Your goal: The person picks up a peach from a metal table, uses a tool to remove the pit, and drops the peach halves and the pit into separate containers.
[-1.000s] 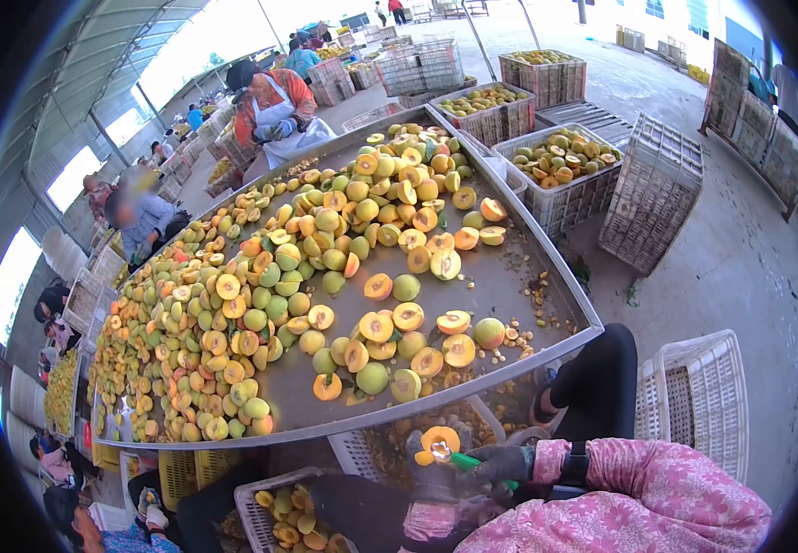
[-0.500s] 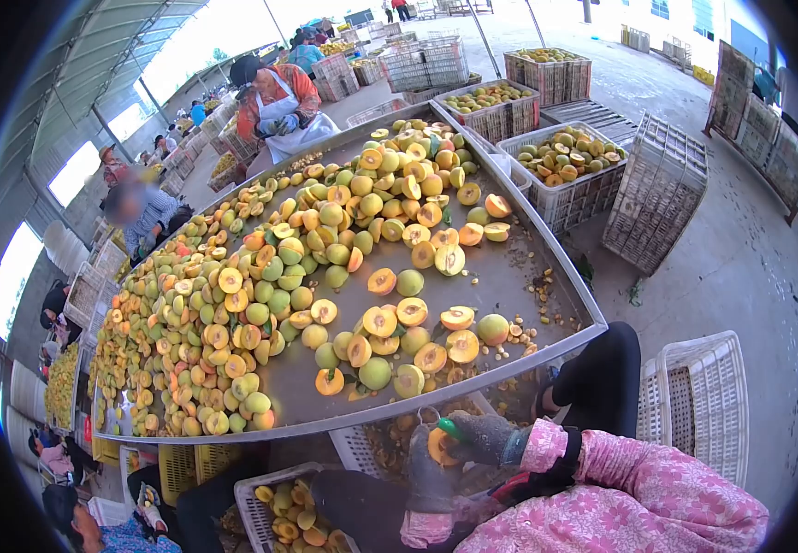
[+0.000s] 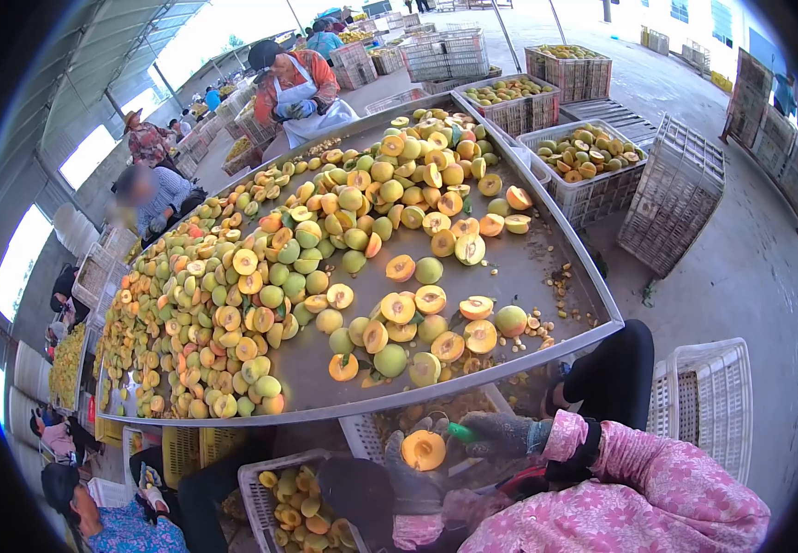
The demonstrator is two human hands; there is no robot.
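In a grey glove, my left hand (image 3: 410, 479) holds a peach half (image 3: 424, 450) with its orange cut face turned up. Close beside it on the right, my right hand (image 3: 502, 434), gloved too, is closed round the green handle (image 3: 461, 431) of a small tool whose working end is hard to make out. Both hands are over a white crate (image 3: 362, 441) below the table's near edge. The metal-topped table (image 3: 371, 300) carries a large heap of whole and halved peaches (image 3: 302, 260), with loose pits (image 3: 532, 325) near its right corner.
A crate of peach halves (image 3: 302, 507) stands at my lower left, and a white basket (image 3: 714, 405) at my right. Filled crates (image 3: 592, 189) and an upright crate (image 3: 675, 198) stand beyond the table's right edge. Co-workers (image 3: 302, 92) sit around the table's far and left sides.
The view has shifted slightly, moving the table right and down. The peach half has turned to show its whole cut face, and the right hand with the tool has drawn a little away from it.
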